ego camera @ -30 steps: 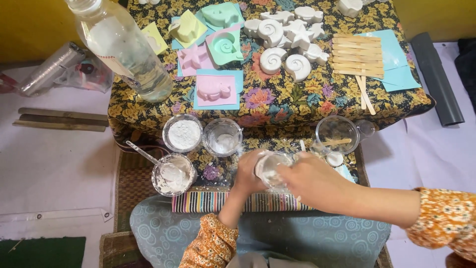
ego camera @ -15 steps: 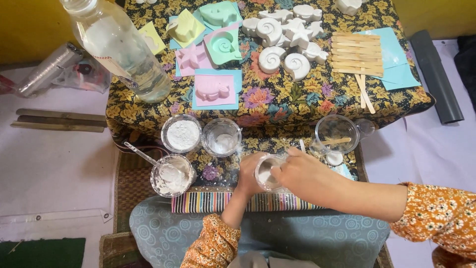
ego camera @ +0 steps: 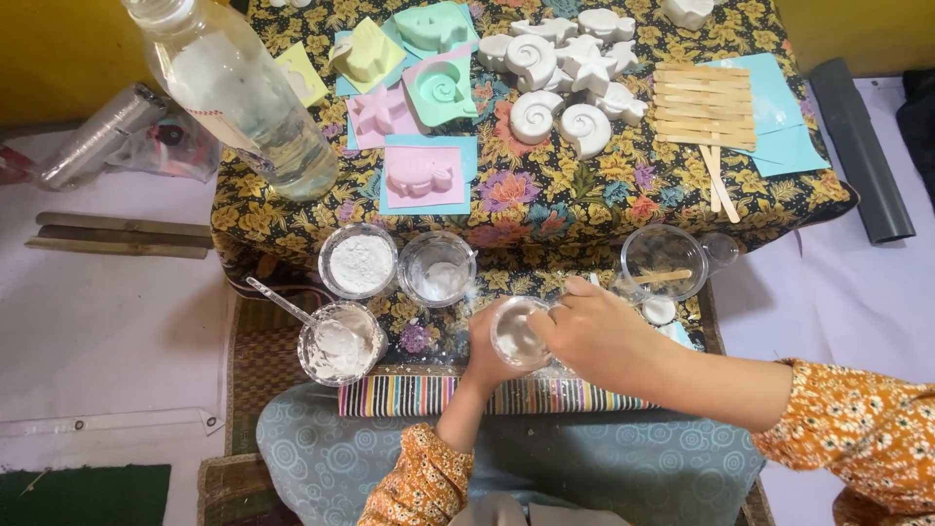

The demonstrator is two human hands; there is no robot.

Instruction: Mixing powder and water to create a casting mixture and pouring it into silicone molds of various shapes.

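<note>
My left hand (ego camera: 484,353) grips a small clear plastic cup (ego camera: 516,334) with white mix inside, held just above my lap at the table's near edge. My right hand (ego camera: 594,331) is at the cup's right rim, fingers curled as if holding something thin in it; what it holds is hidden. To the left stand three clear cups: one full of white powder (ego camera: 357,261), one nearly empty (ego camera: 436,268), and one with white paste and a spoon (ego camera: 336,341). Another clear cup with a wooden stick (ego camera: 664,263) is behind my right hand.
On the floral-cloth table (ego camera: 545,195) lie pastel moulds (ego camera: 419,175), white plaster shell and star casts (ego camera: 560,73), wooden sticks (ego camera: 703,102) on blue paper and a large clear water bottle (ego camera: 239,93). A dark tube (ego camera: 857,146) lies at right, wooden slats (ego camera: 117,234) at left.
Both hands and the small cup have stayed in nearly the same spot; my right hand has shifted slightly at the cup's rim.
</note>
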